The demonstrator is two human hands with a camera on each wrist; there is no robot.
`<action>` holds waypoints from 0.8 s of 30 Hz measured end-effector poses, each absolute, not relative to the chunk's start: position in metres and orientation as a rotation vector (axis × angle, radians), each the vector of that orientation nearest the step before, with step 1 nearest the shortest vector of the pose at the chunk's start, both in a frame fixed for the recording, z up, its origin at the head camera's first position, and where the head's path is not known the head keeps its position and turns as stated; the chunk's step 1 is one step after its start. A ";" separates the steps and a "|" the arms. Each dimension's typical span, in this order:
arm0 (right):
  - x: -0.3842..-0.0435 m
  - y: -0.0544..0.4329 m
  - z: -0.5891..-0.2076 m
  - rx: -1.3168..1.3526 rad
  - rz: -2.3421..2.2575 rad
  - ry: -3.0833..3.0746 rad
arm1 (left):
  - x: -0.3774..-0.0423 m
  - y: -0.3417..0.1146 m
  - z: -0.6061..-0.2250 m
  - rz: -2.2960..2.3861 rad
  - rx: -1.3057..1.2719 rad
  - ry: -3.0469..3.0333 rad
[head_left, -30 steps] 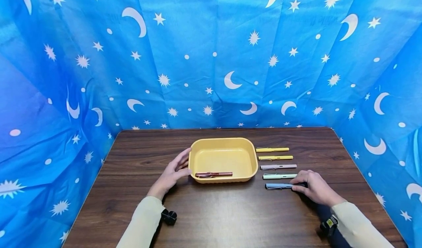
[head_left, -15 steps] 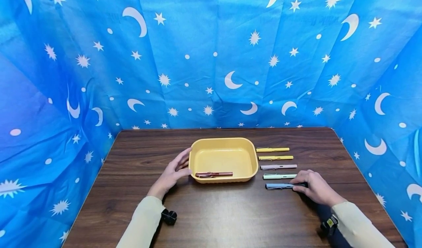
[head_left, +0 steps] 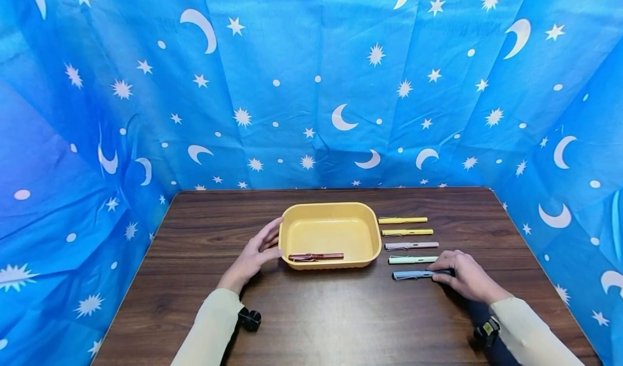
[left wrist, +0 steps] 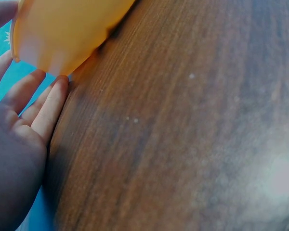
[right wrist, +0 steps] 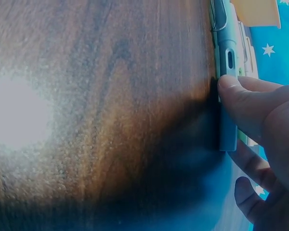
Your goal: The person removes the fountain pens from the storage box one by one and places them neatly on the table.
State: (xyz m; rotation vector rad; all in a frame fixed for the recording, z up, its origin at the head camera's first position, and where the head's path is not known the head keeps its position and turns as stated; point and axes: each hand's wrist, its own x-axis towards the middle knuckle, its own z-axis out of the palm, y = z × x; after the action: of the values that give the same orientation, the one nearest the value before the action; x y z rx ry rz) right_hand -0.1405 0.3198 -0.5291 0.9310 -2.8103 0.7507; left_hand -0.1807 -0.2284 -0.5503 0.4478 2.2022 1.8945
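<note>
My left hand (head_left: 250, 258) rests against the left side of a yellow rectangular tray (head_left: 330, 264), fingers fairly straight along its wall. In the left wrist view the fingertips (left wrist: 61, 81) meet the tray's wall (left wrist: 62, 33). A dark red pen (head_left: 316, 257) lies inside the tray along its near side. At the right, my right hand (head_left: 464, 277) pinches the barrel end of a blue-grey capped pen (head_left: 409, 274) between thumb and fingers. The right wrist view shows the thumb on that pen's barrel (right wrist: 228, 120), just below its small window.
Above the blue-grey pen lie a pale green pen (head_left: 411, 260), a pale pink pen (head_left: 413, 246) and two yellow pens, the nearer yellow pen (head_left: 409, 233) and the farther yellow pen (head_left: 404, 221). They form a column right of the tray on the wooden table (head_left: 340, 323).
</note>
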 end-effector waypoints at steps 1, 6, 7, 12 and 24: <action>-0.141 0.320 -0.529 0.929 0.751 -2.813 | -0.181 -0.228 -0.551 1.893 0.453 2.202; -0.140 0.320 -0.529 0.912 0.750 -2.841 | -0.181 -0.228 -0.551 1.889 0.466 2.202; -0.140 0.320 -0.529 0.907 0.746 -2.848 | -0.182 -0.228 -0.551 1.889 0.466 2.203; -0.140 0.320 -0.526 0.870 0.716 -2.896 | -0.183 -0.227 -0.549 1.892 0.454 2.200; -0.137 0.323 -0.516 0.801 0.791 -2.928 | -0.182 -0.228 -0.552 1.889 0.428 2.212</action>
State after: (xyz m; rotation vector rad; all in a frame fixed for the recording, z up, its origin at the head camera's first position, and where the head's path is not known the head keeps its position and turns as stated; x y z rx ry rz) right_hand -0.1372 0.3231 -0.5165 0.8013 -2.9284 0.7914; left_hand -0.1823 -0.2280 -0.5516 0.4278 2.2116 1.8886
